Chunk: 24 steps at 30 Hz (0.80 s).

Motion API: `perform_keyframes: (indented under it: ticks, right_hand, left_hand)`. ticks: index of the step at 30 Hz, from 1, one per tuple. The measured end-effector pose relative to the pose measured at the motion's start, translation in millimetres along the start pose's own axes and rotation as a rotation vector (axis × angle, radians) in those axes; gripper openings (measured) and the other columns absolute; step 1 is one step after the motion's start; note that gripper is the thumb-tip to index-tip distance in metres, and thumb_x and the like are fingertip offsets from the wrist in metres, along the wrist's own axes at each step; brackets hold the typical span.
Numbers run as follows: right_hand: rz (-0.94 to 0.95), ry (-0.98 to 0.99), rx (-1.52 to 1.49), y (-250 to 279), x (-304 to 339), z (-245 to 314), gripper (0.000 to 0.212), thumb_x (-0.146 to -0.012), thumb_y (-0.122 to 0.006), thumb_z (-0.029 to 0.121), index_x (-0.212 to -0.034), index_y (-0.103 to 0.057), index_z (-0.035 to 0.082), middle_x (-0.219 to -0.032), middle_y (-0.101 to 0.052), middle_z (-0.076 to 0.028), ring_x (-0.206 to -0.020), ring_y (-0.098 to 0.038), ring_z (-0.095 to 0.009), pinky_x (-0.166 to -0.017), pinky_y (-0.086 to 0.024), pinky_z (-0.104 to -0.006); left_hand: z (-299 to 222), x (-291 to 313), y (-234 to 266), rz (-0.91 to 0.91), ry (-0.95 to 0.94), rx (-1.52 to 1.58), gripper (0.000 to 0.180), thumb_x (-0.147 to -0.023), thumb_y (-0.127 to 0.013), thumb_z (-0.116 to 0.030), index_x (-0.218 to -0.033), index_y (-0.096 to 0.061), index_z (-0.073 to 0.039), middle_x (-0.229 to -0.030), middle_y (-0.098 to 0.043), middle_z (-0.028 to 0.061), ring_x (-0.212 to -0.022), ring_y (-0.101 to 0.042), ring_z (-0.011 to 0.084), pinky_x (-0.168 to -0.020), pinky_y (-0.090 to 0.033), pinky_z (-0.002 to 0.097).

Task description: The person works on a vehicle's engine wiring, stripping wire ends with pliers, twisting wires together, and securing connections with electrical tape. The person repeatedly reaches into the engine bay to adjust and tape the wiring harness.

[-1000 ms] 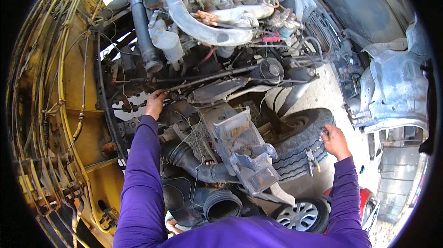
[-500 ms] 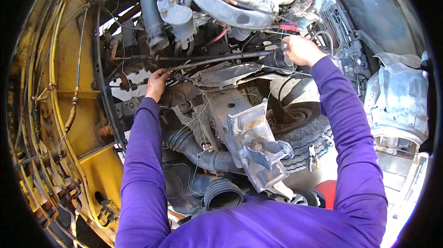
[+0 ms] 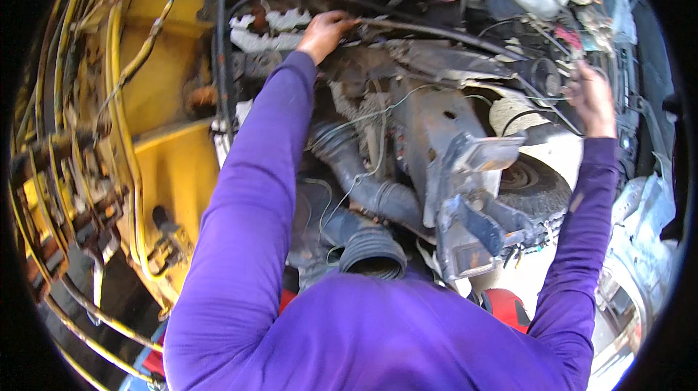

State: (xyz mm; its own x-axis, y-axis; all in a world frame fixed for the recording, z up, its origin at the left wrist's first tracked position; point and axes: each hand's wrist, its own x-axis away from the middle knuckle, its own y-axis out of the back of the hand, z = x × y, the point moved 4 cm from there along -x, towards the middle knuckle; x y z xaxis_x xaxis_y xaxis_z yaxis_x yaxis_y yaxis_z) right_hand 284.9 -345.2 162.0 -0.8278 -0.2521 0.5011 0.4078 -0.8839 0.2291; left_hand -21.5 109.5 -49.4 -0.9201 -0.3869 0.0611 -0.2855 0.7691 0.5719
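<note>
"Head view — where did the left hand [image 3: 324, 35] sit?"

"Upper middle of the frame, with its fingers closed on the left end of a long dark rod [image 3: 436, 30]. That rod slanted gently downward toward the upper right of the frame."

"And the right hand [image 3: 595, 104]?"

"Toward the upper right, fingers bent, just beside a round black part [image 3: 545, 77]. I couldn't tell whether it gripped anything — the fingers were blurred."

"What lay around them?"

"A pink piece [image 3: 567, 37] showed just above the right hand. Below the rod, right of centre, stood a grey metal bracket [image 3: 429, 136], with a tyre [image 3: 534, 187] partly hidden beside it. A ribbed black hose [image 3: 367, 244] opened at the lower middle, and a yellow panel [image 3: 163, 64] filled much of the upper left."
</note>
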Motion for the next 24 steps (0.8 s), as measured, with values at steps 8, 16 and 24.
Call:
perform_keyframes:
  ticks: [8,16,24]
  right_hand:
    - [0.527,0.501,0.962,-147.6,144.2,82.0,0.049,-0.096,-0.063,0.019,-0.141,-0.057,0.0,-0.135,-0.063,-0.018,-0.125,-0.061,-0.028,-0.109,-0.046,-0.0375]
    - [1.569,1.112,1.607,-401.8,233.5,-41.5,0.018,-0.085,-0.068,0.016,-0.097,-0.075,0.005,-0.108,-0.068,-0.011,-0.105,-0.068,-0.029,-0.083,-0.057,-0.0431]
    - [1.334,1.505,1.443,-461.1,217.6,-151.0,0.026,-0.091,-0.061,0.023,-0.103,-0.078,0.007,-0.113,-0.074,-0.008,-0.109,-0.068,-0.028,-0.09,-0.05,-0.0441]
  left_hand:
    - [-20.3,-1.9,-9.2,-0.012,0.226,0.209,0.028,-0.096,-0.066,-0.024,-0.113,-0.076,-0.004,-0.107,-0.076,0.0077,-0.099,-0.066,0.0157,-0.09,-0.049,0.0296]
    - [-27.0,-7.1,-19.3,0.045,0.216,0.314,0.028,-0.097,-0.067,-0.026,-0.112,-0.076,-0.004,-0.099,-0.075,0.0067,-0.088,-0.064,0.014,-0.082,-0.05,0.0299]
    - [-29.4,-3.8,-13.9,-0.019,0.214,0.246,0.031,-0.095,-0.067,-0.028,-0.113,-0.077,-0.006,-0.1,-0.076,0.0112,-0.086,-0.067,0.0194,-0.083,-0.052,0.0337]
